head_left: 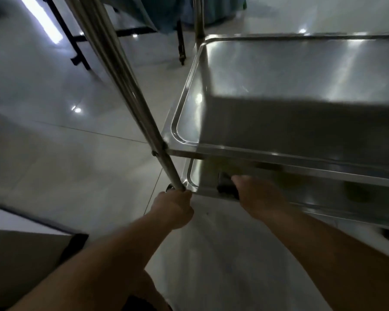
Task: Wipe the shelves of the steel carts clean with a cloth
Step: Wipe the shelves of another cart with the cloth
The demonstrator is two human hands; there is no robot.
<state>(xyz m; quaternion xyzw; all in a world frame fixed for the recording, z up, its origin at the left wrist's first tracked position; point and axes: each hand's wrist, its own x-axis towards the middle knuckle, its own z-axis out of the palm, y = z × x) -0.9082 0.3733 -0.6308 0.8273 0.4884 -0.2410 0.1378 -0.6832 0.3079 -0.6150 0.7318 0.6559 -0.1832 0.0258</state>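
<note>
A steel cart fills the right half of the head view. Its middle shelf (279, 70) is a shiny tray with a raised rim. Below it lies the bottom shelf (194, 176), mostly hidden. My left hand (174, 207) grips the foot of the cart's near-left upright post (130, 97), at the bottom shelf's corner. My right hand (254, 194) reaches onto the bottom shelf and holds a dark cloth (226, 186) against it; the fingers are hidden under the middle shelf.
The floor (65, 153) is pale glossy tile with light reflections. A black-framed table (76, 41) with a teal cover stands at the back. A dark-edged object (27, 243) sits at lower left. A cart wheel (170, 187) shows beside the post.
</note>
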